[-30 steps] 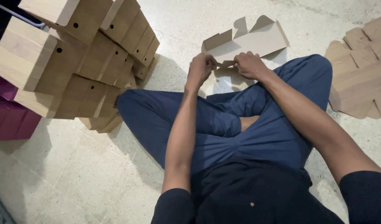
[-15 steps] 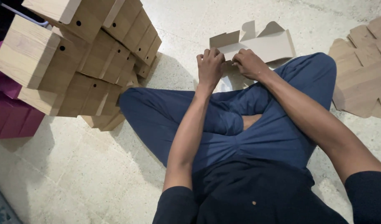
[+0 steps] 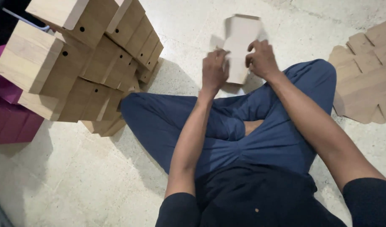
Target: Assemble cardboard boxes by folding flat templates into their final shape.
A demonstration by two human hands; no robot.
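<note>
I sit cross-legged on a pale floor in blue trousers. Both hands hold a light brown cardboard box (image 3: 240, 42) upright in front of my knees. My left hand (image 3: 214, 69) grips its lower left edge. My right hand (image 3: 262, 59) grips its right side, fingers curled over the edge. The box looks blurred and its open end faces away from me.
A tall stack of folded cardboard boxes (image 3: 83, 63) with small round holes stands to my left. Purple boxes (image 3: 10, 113) sit under and behind that stack. Flat unfolded cardboard blanks (image 3: 365, 75) lie on the floor at the right.
The box lay on its side with flaps open; both hands have turned it up on end and lifted it slightly, and its flaps now look folded in.
</note>
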